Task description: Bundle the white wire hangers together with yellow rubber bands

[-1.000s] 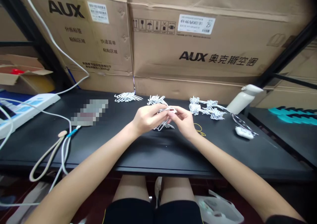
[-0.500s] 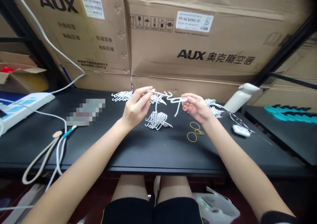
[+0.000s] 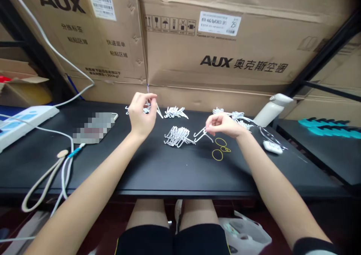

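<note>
My left hand is raised over the back left pile of white wire hooks, its thumb and fingers pinched together. A thin white hook slants down from that pinch. To the right, my right hand pinches white wire hooks, whose bent ends point left and down. Between the hands lie a middle pile of hooks and a smaller pile of hooks behind it. More bundled hooks lie behind my right hand, partly covered by it. Yellow rubber bands rest on the table below it.
Large cardboard boxes line the back of the black table. On the right are a white bottle and a small white case. On the left are a phone, a white cable, a strap and a power strip.
My hands have moved apart. The left went left towards the back left pile with a hook; the right lowered slightly, and the hooks in it now tilt downward.
</note>
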